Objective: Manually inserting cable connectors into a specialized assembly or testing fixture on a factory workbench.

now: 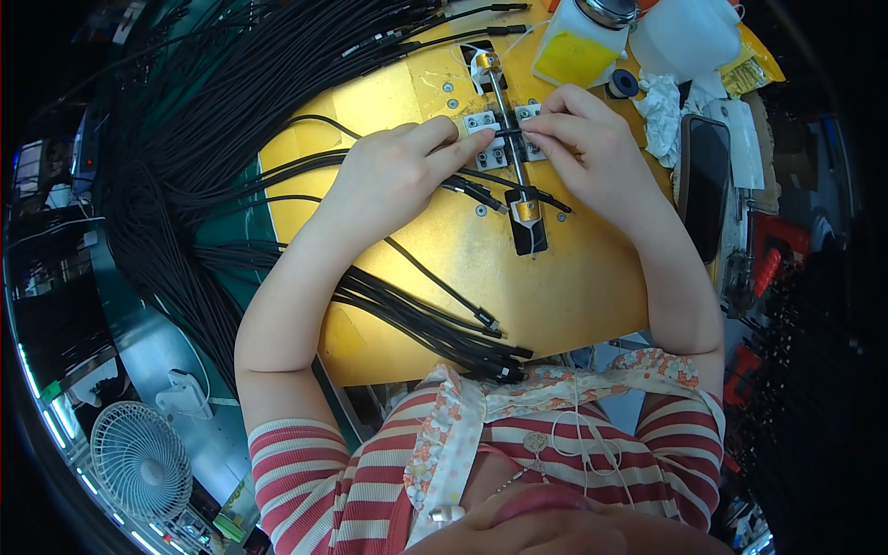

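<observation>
Both of my hands meet over a small fixture with a steel rod [500, 97] and white blocks [480, 121], set into a gold-coloured board [583, 277]. A thin black cable [508, 132] crosses the rod between my fingertips. My left hand [393, 176] is closed on the cable's left side, its index finger against the fixture. From the right, my right hand [592, 148] pinches the cable's other side between thumb and fingers. The exact part under the fingertips is partly hidden. Other black cables [476, 191] with plug ends lie just below the left hand.
A thick bundle of black cables [166, 176] hangs over the left side, with plugs [499, 365] near the front edge. Behind stand a yellow-labelled bottle [578, 46] and a white container [684, 37]. A phone [705, 185] and crumpled tissue [659, 116] are right; a fan [141, 460] is lower left.
</observation>
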A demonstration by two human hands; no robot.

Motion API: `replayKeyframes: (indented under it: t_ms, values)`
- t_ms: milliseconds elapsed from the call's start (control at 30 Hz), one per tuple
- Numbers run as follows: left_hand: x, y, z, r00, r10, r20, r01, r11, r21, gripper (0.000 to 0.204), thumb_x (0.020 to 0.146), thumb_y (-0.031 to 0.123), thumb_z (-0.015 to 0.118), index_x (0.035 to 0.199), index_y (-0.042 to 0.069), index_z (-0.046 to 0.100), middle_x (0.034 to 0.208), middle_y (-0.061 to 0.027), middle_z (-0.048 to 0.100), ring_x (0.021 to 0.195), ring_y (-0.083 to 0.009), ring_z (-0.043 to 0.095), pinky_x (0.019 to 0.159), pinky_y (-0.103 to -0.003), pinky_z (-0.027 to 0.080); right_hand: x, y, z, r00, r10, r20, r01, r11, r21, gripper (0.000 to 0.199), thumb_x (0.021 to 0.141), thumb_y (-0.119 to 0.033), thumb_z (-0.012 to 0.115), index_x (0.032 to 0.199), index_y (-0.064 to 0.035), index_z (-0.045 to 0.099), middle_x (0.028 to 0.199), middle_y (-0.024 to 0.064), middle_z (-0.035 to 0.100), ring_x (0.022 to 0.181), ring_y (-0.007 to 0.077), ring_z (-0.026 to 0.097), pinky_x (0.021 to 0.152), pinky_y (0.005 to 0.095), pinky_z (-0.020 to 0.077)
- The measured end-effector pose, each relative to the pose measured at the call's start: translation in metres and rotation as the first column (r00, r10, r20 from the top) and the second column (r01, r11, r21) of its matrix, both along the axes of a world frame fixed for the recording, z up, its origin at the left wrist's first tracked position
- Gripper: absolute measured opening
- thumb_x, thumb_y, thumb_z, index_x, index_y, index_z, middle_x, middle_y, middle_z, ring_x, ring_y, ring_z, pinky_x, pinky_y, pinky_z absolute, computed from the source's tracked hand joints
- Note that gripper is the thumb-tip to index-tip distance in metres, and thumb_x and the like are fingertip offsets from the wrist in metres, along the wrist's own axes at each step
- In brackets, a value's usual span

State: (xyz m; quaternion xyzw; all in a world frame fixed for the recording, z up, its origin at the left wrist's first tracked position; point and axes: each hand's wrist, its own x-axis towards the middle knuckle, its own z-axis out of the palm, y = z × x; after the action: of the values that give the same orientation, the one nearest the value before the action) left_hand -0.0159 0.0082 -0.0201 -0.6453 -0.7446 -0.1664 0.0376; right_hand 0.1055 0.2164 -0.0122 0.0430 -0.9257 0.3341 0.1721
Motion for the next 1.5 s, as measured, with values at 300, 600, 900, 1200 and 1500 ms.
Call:
replayKeyframes:
  t_ms: [300,600,900,1200,1500]
  values:
    - [-0.001,0.0,0.001,0.999,-0.005,0.036,0.004,1.0,0.013,0.047,0.074,0.003,0.062,0.12,0.015,0.062,0.088,-0.0018,0.057,0.074,-0.0173,0.061,0.061,-0.029,0.05,0.015,0.011,0.053,0.694,0.184,0.696,-0.016,0.97,-0.241,0.01,0.08,-0.005,0.069,0.084,0.0002,0.062,0.074,0.0109,0.063,0.065,0.0166,0.062,0.059,0.0256,0.0483]
    - [0.003,0.001,0.011,0.983,0.039,0.177,-0.034,0.999,-0.027,0.054,0.067,-0.001,0.068,0.119,0.012,0.063,0.089,-0.0065,0.059,0.08,-0.0236,0.059,0.071,-0.035,0.05,0.014,0.012,0.028,0.994,-0.013,0.106,0.06,0.887,-0.458,0.01,0.079,-0.005,0.074,0.086,0.0011,0.068,0.067,-0.0009,0.06,0.061,0.0043,0.054,0.055,0.0191,0.0417]
    - [0.004,0.001,0.016,0.994,0.042,0.102,-0.051,0.995,0.088,0.045,0.064,-0.004,0.067,0.108,0.007,0.066,0.083,-0.0057,0.06,0.079,-0.0236,0.057,0.073,-0.036,0.048,0.011,0.009,0.027,0.998,0.04,-0.048,-0.062,0.756,-0.651,0.01,0.081,0.002,0.07,0.09,0.0029,0.067,0.084,0.0052,0.065,0.073,0.0093,0.062,0.064,0.0226,0.0504]
    - [0.016,-0.011,0.054,0.746,0.022,0.666,0.006,0.999,-0.04,0.035,0.071,-0.002,0.071,0.105,-0.004,0.066,0.077,-0.0159,0.064,0.071,-0.0271,0.066,0.064,-0.032,0.051,0.019,0.005,0.03,0.966,0.257,0.011,-0.159,0.631,-0.759,0.012,0.081,0.004,0.069,0.092,0.0031,0.067,0.086,0.0073,0.066,0.075,0.0111,0.062,0.066,0.0229,0.0506]
    - [0.012,-0.004,0.019,0.851,-0.104,0.515,0.012,0.984,0.178,0.019,0.076,0.004,0.071,0.093,0.0,0.066,0.074,-0.0109,0.06,0.066,-0.0266,0.062,0.056,-0.033,0.049,0.01,-0.009,0.015,0.962,0.26,-0.088,-0.27,0.841,-0.468,0.007,0.078,0.002,0.071,0.084,0.0033,0.068,0.078,0.0068,0.067,0.07,0.0118,0.062,0.064,0.0231,0.0479]
